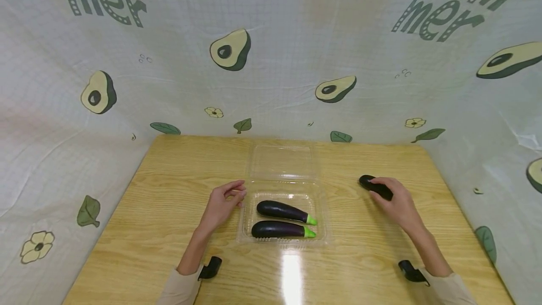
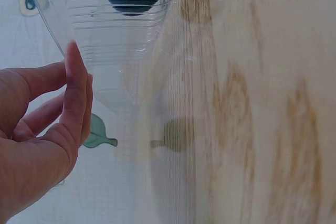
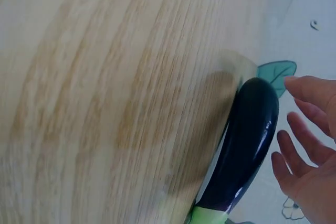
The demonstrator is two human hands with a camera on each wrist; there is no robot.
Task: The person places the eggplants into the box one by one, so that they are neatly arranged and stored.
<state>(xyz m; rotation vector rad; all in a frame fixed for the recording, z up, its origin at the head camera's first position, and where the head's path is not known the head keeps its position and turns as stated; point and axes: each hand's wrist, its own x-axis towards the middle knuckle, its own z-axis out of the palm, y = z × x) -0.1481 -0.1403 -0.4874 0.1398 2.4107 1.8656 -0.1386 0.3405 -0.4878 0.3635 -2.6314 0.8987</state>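
Observation:
A clear plastic clamshell box [image 1: 283, 187] lies with its lid folded back, and two dark eggplants with green stems are inside, an upper eggplant [image 1: 281, 211] and a lower eggplant [image 1: 277, 229]. My left hand [image 1: 224, 201] is at the box's left side, its relaxed fingertips right at the rim, also seen in the left wrist view. To the right, a third eggplant [image 3: 241, 145] lies on the table, partly covered by my right hand [image 1: 394, 201] in the head view. In the right wrist view, the right fingers [image 3: 307, 145] are spread and loosely bent beside it, with a gap showing between.
The wooden table [image 1: 182, 173] carries the box near its middle. A pale cloth [image 1: 279, 22] printed with avocados and leaves hangs behind the table and along both sides. Black wrist mounts [image 1: 210, 267] are strapped at the sleeves.

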